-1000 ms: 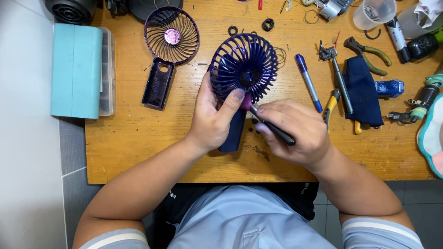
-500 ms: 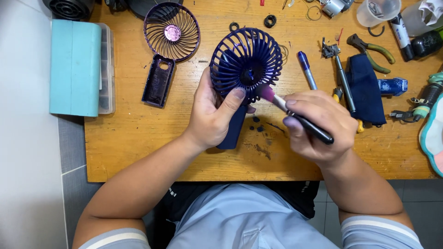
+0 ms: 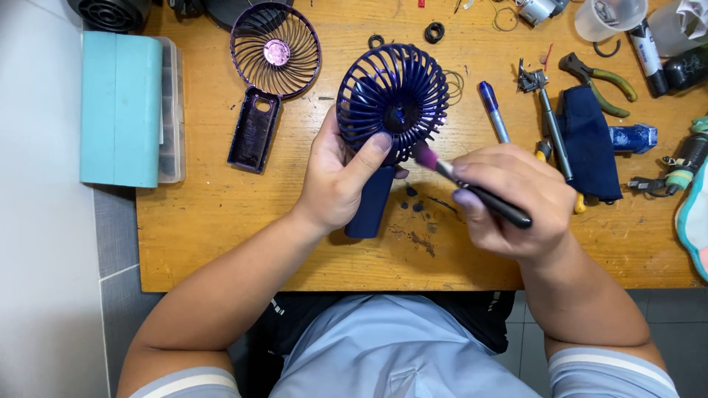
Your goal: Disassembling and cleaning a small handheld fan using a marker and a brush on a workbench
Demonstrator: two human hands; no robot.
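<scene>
Handheld fan [image 3: 391, 99], dark blue, is over the wooden table [image 3: 221, 221]; my left hand [image 3: 339, 173] has its fingers wrapped around the fan's neck. My right hand [image 3: 516, 199] pinches a small brush [image 3: 472, 188], its tip beside the grille. I think light, short strokes clean best.

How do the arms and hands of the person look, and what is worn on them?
Both forearms are bare. Short grey sleeves with a white stripe end above the elbows. The left hand and right hand wear no gloves, rings or watch. The nails look painted a pale purple.
</scene>
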